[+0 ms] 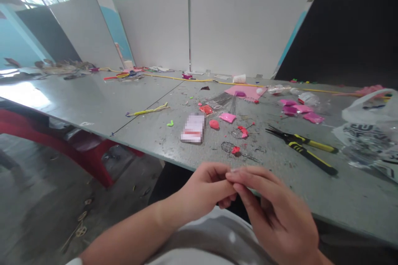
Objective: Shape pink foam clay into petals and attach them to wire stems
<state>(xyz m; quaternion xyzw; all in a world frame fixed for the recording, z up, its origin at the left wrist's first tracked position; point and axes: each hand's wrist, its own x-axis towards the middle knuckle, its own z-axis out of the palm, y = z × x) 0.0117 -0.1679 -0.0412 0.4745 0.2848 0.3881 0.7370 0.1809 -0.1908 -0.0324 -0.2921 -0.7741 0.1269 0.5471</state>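
Just in front of the table's near edge, my left hand (209, 186) and my right hand (281, 205) meet at the fingertips. The left fingers are curled closed. My right thumb and forefinger pinch together against the left fingertips; anything between them is hidden or too small to name. Closest on the table is a black wire whisk-like shape (229, 147) with a red clay lump (236, 150) on it. Behind it lies a wire ring with red clay pieces (243, 132). A coral clay ball (214, 124) sits beside a phone (193, 128) with a blurred screen.
Long-nose pliers (294, 138) with black and yellow handles lie at right, jaws apart. Beyond them stands a white plastic bag (370, 120). Pink clay packets (227, 117), a pink sheet (248, 91) and a twisted yellow strand (152, 110) lie farther back. A red chair (99, 159) is at left.
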